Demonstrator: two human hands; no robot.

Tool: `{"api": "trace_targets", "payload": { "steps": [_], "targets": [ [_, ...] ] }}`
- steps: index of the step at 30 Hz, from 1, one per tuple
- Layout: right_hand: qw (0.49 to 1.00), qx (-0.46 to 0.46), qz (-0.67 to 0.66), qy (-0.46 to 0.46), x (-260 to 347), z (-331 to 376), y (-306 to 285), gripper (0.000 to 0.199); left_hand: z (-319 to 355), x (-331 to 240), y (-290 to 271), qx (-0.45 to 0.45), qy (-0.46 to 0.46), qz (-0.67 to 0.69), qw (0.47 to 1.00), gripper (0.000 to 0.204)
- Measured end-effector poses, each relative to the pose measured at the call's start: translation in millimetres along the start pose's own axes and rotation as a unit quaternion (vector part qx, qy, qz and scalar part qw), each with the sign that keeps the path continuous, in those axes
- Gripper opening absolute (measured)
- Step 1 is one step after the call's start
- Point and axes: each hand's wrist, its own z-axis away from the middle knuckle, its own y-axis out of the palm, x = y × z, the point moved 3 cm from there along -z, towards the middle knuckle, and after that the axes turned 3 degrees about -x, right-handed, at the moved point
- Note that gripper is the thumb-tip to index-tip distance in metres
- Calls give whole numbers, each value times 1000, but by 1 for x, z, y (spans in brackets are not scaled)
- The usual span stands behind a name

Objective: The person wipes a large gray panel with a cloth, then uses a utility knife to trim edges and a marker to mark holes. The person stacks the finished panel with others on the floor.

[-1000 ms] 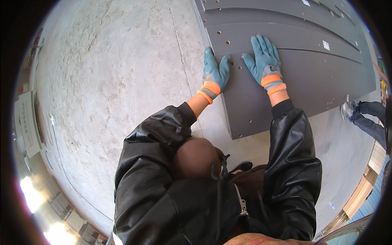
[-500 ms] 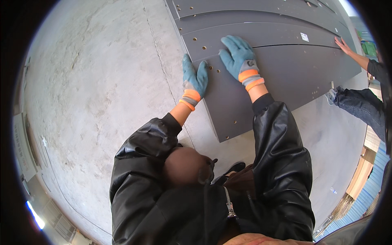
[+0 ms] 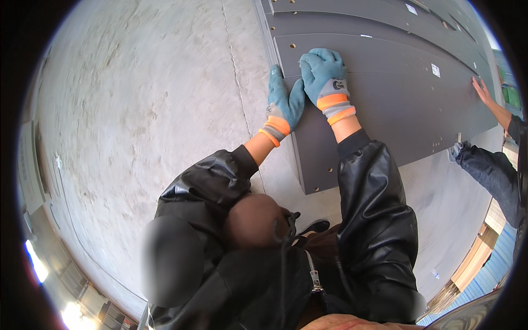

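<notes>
Both my hands wear teal work gloves with orange and grey cuffs. My left hand [image 3: 286,103] is at the left edge of a stack of dark grey panels; its fingers lie along the side and its thumb stands apart over the top. Just right of it, my right hand [image 3: 325,76] rests on the panels across a seam, its fingers bent and drawn together. What is under those fingers, if anything, is hidden. The nearest grey panel [image 3: 379,121] has small round holes near its left end, and a further panel [image 3: 407,50] overlaps behind.
At the panels' far right end, a co-worker's bare hand [image 3: 482,91] touches the stack, and their jeans-clad leg [image 3: 489,170] stands beside it. Cracked concrete floor [image 3: 165,99] stretches to my left. Wooden boards [image 3: 474,258] lie along the lower right edge.
My right hand has come closer to the panels' left edge and my left hand, and its spread fingers have curled together. The panels appear further right in view. My left hand remains at their edge.
</notes>
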Motion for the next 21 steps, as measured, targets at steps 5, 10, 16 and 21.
{"api": "trace_targets", "payload": {
  "steps": [5, 10, 16, 21],
  "targets": [
    [999, -16, -26, 15, -4, 3, 4, 10, 1, 6, 5, 4, 9, 39, 999, 75],
    [999, -31, -29, 15, -5, 3, 5, 10, 1, 10, 8, 28, -21, 96, 995, 80],
    [999, -26, -29, 16, -2, 2, 8, 10, 1, 11, 11, 27, 6, 127, 992, 81],
    [999, -32, -13, 32, -3, 5, 8, 11, 1, 9, 7, 45, -15, 97, 994, 80]
  ]
}}
